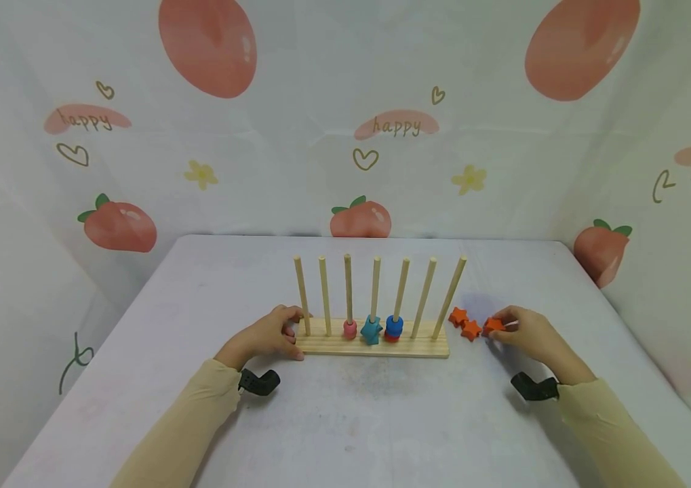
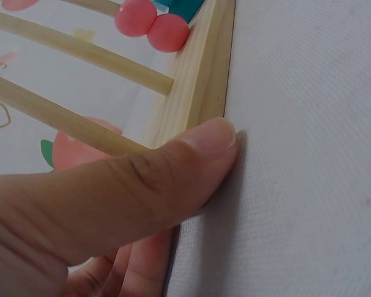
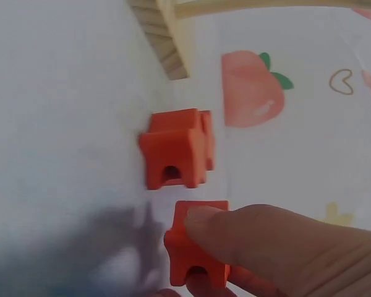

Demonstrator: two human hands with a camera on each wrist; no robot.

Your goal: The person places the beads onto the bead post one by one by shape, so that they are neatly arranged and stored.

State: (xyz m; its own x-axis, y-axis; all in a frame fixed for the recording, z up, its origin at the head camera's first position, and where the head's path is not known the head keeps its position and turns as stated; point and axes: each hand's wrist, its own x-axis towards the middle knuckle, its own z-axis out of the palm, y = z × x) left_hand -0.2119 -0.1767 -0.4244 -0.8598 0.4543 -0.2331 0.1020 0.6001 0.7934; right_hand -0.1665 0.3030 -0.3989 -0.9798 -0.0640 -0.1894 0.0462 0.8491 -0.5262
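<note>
A pegboard [image 1: 333,347] with several upright wooden pegs stands mid-table. My left hand [image 1: 268,334] holds its left end, with the thumb [image 2: 191,148] along the front edge and the other fingers at the end and behind. Pink round beads [image 1: 350,330] sit low on the third peg from the left, teal star beads [image 1: 372,331] on the fourth. On the fifth peg, blue beads [image 1: 394,325] rest over a red one. Right of the board, my right hand [image 1: 531,335] pinches an orange star bead [image 3: 180,250] between thumb and fingers.
Two more orange star beads [image 1: 470,330] lie on the white tabletop [image 1: 357,420], between the board's right end and my right hand. Behind the table hangs a cloth [image 1: 296,169] printed with peaches and hearts. Each wrist wears a black device [image 1: 260,383].
</note>
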